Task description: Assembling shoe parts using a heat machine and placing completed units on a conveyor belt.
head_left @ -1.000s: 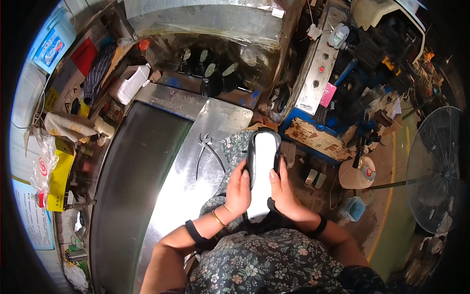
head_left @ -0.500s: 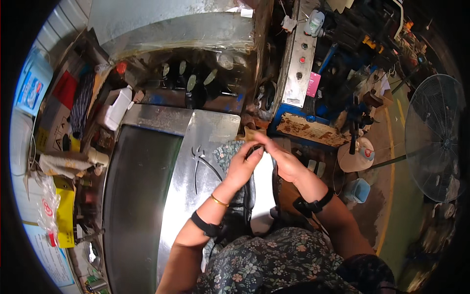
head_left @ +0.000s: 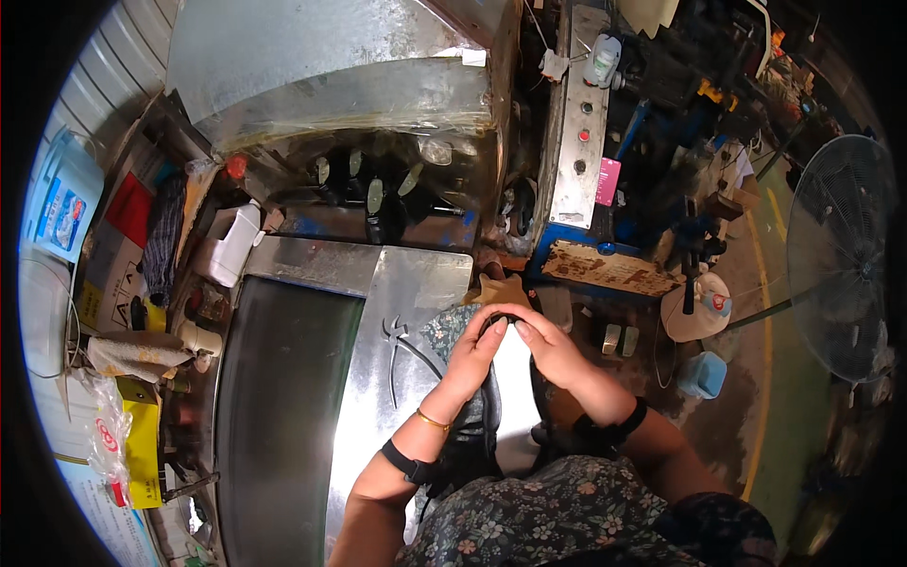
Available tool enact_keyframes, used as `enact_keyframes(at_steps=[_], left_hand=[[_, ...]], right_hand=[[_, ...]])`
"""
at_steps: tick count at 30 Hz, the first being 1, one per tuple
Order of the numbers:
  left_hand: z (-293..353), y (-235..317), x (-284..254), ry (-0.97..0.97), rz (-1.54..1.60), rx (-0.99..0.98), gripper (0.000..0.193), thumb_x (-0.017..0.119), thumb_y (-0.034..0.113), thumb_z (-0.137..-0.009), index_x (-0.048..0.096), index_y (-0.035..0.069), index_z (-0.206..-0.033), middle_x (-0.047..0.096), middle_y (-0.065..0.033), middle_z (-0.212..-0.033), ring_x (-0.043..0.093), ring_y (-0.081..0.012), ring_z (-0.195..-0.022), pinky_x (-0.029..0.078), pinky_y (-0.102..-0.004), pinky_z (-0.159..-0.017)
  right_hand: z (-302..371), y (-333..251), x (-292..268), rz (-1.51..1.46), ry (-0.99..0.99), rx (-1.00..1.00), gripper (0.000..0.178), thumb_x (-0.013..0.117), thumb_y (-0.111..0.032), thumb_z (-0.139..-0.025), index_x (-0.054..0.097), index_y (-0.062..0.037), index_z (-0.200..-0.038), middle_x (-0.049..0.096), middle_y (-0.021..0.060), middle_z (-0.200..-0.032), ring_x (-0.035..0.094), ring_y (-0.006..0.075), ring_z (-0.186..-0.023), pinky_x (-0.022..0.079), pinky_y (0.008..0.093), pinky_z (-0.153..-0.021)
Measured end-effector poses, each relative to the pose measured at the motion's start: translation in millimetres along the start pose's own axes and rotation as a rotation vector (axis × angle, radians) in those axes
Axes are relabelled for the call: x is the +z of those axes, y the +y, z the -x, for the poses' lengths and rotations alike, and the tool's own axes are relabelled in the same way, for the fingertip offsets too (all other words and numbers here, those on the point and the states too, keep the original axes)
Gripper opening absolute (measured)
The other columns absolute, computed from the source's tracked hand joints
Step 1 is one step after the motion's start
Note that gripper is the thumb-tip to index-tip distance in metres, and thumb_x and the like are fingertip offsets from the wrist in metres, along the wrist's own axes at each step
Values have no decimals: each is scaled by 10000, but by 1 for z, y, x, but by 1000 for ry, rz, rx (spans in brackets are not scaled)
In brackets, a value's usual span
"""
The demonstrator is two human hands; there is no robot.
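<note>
Before my body lies a black shoe (head_left: pixel 516 402) with its long white bottom facing up; black leather runs along its sides. My left hand (head_left: pixel 479 355) is closed round the far end, its thumb on the near side of the rim. My right hand (head_left: pixel 556 352) wraps the same end from the other side, fingertips meeting the left hand's at the top. Parts of the shoe's far end are hidden under the fingers. Left of my left hand, pincers (head_left: pixel 401 348) with dark handles lie on a shiny metal plate (head_left: pixel 364 416), beside a flowered cloth (head_left: pixel 442 333).
A dark conveyor belt (head_left: pixel 283 406) runs along the left of the plate. Several black shoes (head_left: pixel 383 203) stand beneath a metal hood (head_left: pixel 331 80). A control panel (head_left: pixel 578 142) with buttons is at the far right, a large fan (head_left: pixel 841 260) beyond it. A blue bucket (head_left: pixel 703 375) sits on the floor.
My hands have come a little nearer to me in the picture, and the whole scene has shifted down slightly. My right hand's fingers, straighter before, now curl over the shoe's end.
</note>
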State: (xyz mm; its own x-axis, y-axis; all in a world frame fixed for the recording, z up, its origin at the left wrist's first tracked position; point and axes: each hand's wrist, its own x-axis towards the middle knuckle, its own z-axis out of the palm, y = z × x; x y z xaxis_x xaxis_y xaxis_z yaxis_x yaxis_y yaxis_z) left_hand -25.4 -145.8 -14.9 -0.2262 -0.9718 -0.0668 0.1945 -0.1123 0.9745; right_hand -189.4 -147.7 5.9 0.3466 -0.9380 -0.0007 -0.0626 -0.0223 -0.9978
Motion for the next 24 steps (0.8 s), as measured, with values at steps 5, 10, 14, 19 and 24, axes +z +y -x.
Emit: enact_keyframes(at_steps=[5,10,14,19,24], left_hand=[[0,22,-14,-101,158,-88,451,542,256,-996,458,85,-1404,513,-37,-1333,432,-151,-1266,308,-297,-1091],[9,52,-91,28,243,-575,719,511,637,-912,463,69,-1351,583,11,-972,556,-101,-854,434,-253,-695],[41,97,-124,-162,80,-767,572,568,550,-920,633,26,-1138,690,-72,-1032,652,-153,-936,546,-285,-786],[108,133,-161,331,113,-517,286,700,111,-843,608,-43,-1067,683,-128,-971,684,-211,-862,567,-313,-781],[97,161,-213,537,-3,15,342,703,5,-786,570,-3,-1101,663,-84,-973,651,-162,-852,541,-281,-767]], right_hand=[[0,-4,-1,-217,-46,48,542,565,-79,-926,400,-87,-1442,512,110,-1367,462,154,-1250,379,301,-1033],[2,-25,28,99,-256,-205,896,779,-143,-750,277,-28,-1484,341,151,-1486,287,272,-1413,232,368,-1158],[-13,-53,78,179,-630,-533,731,792,-262,-777,458,-31,-1385,336,165,-1512,270,339,-1426,247,411,-1158],[-48,-17,87,162,-390,-452,291,700,-176,-849,677,-57,-1114,685,138,-1112,665,276,-1031,519,361,-901],[-71,48,59,470,-87,-439,142,624,-131,-863,696,-58,-961,706,106,-936,673,308,-876,549,391,-765]])
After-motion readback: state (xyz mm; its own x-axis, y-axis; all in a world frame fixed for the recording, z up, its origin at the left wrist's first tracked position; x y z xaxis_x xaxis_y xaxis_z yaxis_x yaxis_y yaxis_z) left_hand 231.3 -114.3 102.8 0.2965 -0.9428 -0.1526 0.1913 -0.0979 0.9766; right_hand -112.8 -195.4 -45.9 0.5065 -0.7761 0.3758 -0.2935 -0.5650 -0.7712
